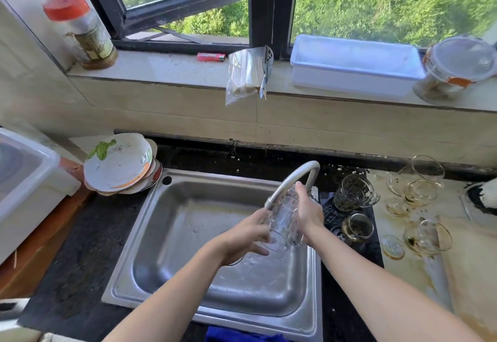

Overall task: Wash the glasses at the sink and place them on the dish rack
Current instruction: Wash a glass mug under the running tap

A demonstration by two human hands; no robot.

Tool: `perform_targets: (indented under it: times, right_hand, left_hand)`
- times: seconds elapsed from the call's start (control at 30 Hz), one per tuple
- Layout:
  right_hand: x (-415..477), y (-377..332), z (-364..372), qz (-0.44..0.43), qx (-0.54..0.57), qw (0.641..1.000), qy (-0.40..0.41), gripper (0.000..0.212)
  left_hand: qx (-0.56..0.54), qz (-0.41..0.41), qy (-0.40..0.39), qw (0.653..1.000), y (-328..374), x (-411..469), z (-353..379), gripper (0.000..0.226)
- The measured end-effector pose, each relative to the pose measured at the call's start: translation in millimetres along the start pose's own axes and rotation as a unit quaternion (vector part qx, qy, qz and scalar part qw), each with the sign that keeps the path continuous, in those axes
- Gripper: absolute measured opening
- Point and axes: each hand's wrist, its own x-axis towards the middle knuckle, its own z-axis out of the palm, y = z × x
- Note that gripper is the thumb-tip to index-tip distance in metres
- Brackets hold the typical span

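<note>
1. Glass in hand (283, 220): clear, ribbed, being held over the sink (188, 207) just under the faucet (293, 180) spout, at about 1 o'clock of the basin's middle; rinsing appears to be underway, though the water stream is too faint to confirm.
2. Left hand (247, 237): gripping the lower end of the glass, fingers curling around it, forearm reaching in from 7 o'clock.
3. Right hand (309, 207): closing on the glass's far side, fingers pointing up along its wall, forearm coming in from 5 o'clock.
4. Dirty glasses (419, 193): several standing on the surface at 3 o'clock of the sink, residue showing in some; two patterned cups (355, 191) sitting just beside the basin; all apparently awaiting washing.
5. Progress: judging early; one glass being washed, no clean glass seen set aside; no dish rack clearly identifiable.
6. Stacked bowls (121, 164): leaning at the sink's 10 o'clock corner.
</note>
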Motion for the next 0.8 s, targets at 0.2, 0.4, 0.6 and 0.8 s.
perform_targets:
  times: [0.2,0.4,0.6,0.8]
  right_hand:
    - [-22.1,-3.6,9.4,-0.184,-0.12,0.976,-0.001,0.064]
    - [-18.9,-3.0,13.4,-0.07,-0.044,0.992,-0.095,0.054]
    - [-24.9,12.0,22.6,-0.187,-0.042,0.979,-0.062,0.045]
    - [-26.7,12.4,18.7,-0.154,-0.151,0.963,-0.159,0.058]
  left_hand:
    - [-0.165,-0.121,0.174,0.963,-22.9,25.0,4.3,0.048]
    - [-0.37,-0.095,0.347,0.856,-38.2,39.0,-2.4,0.013]
    - [-0.37,-0.222,0.264,0.863,-34.3,34.2,-0.6,0.03]
    - [-0.27,-0.199,0.378,0.863,-31.7,31.6,-8.6,0.021]
